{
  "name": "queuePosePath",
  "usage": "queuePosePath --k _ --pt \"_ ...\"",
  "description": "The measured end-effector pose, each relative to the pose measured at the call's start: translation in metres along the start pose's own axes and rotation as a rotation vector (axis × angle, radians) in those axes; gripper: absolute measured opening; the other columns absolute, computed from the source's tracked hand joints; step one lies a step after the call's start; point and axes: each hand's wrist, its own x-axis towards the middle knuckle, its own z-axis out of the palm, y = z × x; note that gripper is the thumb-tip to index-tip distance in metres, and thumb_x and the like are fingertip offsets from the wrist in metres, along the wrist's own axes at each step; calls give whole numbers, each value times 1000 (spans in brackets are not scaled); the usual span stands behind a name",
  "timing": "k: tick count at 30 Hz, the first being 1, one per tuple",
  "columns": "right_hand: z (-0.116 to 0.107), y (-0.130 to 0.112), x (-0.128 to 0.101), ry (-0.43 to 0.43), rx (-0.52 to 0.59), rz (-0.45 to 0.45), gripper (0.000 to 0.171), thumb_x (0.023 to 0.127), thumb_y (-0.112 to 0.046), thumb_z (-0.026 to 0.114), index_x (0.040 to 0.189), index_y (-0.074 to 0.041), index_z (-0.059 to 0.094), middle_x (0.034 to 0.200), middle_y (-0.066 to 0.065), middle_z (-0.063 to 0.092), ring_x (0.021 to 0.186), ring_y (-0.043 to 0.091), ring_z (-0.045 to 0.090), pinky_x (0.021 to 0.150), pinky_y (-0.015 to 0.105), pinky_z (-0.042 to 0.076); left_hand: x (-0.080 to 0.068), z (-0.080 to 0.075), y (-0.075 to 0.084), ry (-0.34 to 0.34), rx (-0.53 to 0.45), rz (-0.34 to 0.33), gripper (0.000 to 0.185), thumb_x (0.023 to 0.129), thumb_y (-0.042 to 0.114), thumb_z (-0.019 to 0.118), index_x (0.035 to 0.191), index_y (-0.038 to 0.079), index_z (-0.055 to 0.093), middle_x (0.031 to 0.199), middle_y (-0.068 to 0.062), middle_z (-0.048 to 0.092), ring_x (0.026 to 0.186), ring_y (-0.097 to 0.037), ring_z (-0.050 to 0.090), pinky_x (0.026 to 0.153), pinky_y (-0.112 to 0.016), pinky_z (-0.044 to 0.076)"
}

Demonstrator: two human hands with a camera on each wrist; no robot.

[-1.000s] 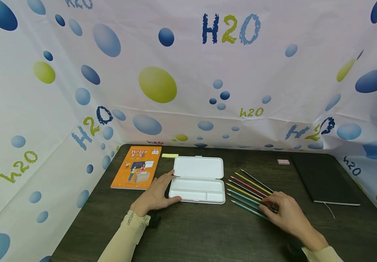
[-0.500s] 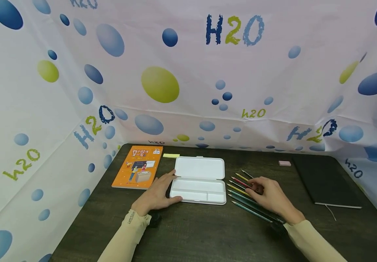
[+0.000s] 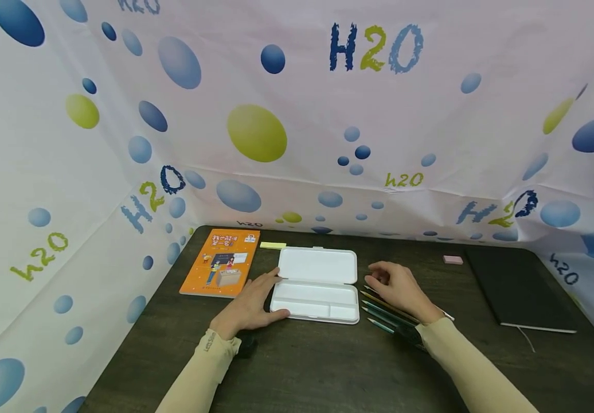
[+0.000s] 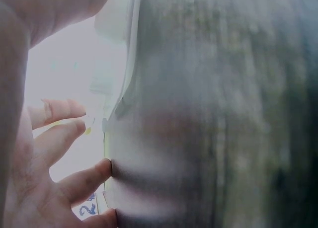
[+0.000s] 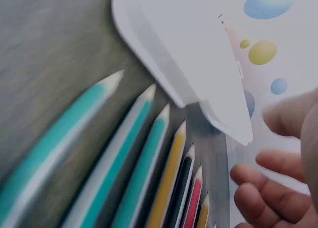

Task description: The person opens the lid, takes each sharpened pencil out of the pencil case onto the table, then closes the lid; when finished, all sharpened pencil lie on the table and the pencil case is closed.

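A white pencil case (image 3: 317, 265) lies unfolded on the dark table, with its lid at the back and its divided tray in front. My left hand (image 3: 249, 304) rests along the left side of the case, fingers spread and thumb at the front corner. To the right of the case, several pencils (image 5: 167, 181) lie side by side, tips toward it: teal, yellow, black and red. Above their far end is my right hand (image 3: 399, 287), fingers loosely bent and thumb apart, with nothing held in the right wrist view. It hides part of the pencils in the head view.
An orange book (image 3: 222, 264) lies at the left, near a yellow strip (image 3: 273, 245) behind the case. At the back right are a pink eraser (image 3: 453, 260) and a black notebook (image 3: 519, 287) with a ribbon. A patterned cloth (image 3: 307, 115) hangs behind the table.
My right hand has moved left and away from me across the pencils, toward their far tips beside the case. The left hand has stayed at the case; the view has shifted slightly.
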Motion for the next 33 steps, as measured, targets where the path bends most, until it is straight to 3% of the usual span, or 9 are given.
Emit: queuePosePath --k 9,17,23,29,33 --pt "15 -12 42 -3 -12 103 47 103 -23 50 138 9 51 112 21 68 93 30 67 79 48 55 -2 0 0 3 1 -3 85 84 67 66 148 15 44 163 -6 25 146 -29 30 114 -66 22" --pt "23 -15 63 -39 19 148 44 104 -21 46 134 9 56 119 24 66 98 31 65 79 44 55 -2 0 0 16 3 1 85 84 66 66 148 14 45 163 -7 26 146 -29 30 114 -66 21" --pt "21 -15 63 -18 59 196 42 103 -25 50 133 3 59 106 17 68 81 24 62 65 36 52 1 3 1 22 1 7 86 84 67 65 149 13 45 163 -8 24 146 -28 29 114 -66 22" --pt "20 -23 56 52 70 162 42 100 -24 56 132 2 60 99 13 70 81 22 62 68 35 50 -2 2 4 49 37 7 87 85 64 67 149 9 46 164 -7 23 145 -30 32 112 -65 27" --pt "19 -28 48 102 112 141 41 100 -22 59 134 1 60 97 12 70 78 21 61 67 33 49 -3 1 8 86 51 4 85 83 61 71 146 9 48 162 -8 28 142 -30 36 113 -56 33"
